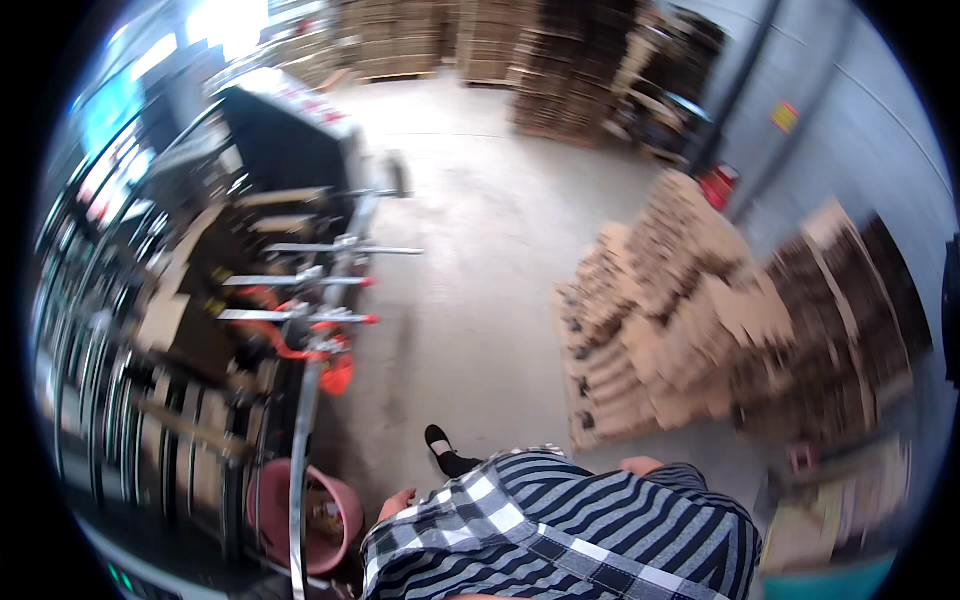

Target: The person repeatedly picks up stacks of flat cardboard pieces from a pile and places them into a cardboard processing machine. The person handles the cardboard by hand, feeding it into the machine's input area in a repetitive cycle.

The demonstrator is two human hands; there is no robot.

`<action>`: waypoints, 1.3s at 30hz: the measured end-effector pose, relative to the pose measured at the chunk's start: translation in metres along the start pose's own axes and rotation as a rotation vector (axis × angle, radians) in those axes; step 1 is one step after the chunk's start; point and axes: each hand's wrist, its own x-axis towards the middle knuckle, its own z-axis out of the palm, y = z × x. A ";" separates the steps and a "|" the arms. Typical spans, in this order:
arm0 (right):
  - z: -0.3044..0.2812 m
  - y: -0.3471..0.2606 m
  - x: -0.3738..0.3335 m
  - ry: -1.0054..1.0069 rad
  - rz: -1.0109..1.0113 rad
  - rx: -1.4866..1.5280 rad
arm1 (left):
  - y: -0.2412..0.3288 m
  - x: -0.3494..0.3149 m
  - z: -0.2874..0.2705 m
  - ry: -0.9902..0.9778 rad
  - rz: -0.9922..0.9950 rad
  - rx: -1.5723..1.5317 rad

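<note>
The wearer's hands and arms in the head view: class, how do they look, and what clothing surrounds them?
The left hand and right hand show only partly, with no gloves visible. Beside the left is black-and-white checked cloth; near the right, dark striped cloth. Fine details, such as cuffs, are too unclear to tell.

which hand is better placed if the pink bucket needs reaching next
Probably the left hand: it is on the same side of the body as the pink bucket and much nearer it. The right hand is across the body, partly hidden by the striped shirt.
</note>
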 end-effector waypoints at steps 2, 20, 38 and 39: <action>0.035 0.002 -0.017 -0.103 0.291 -0.001 | 0.041 -0.006 0.008 -0.112 0.004 0.164; 0.027 0.215 -0.057 0.327 0.038 0.458 | 0.276 -0.012 0.212 -0.050 0.471 0.001; -0.151 0.461 -0.175 1.053 0.105 1.228 | 0.569 0.111 0.427 0.100 0.463 -0.472; -0.169 0.465 -0.176 1.088 0.108 1.242 | 0.577 0.123 0.432 0.113 0.431 -0.482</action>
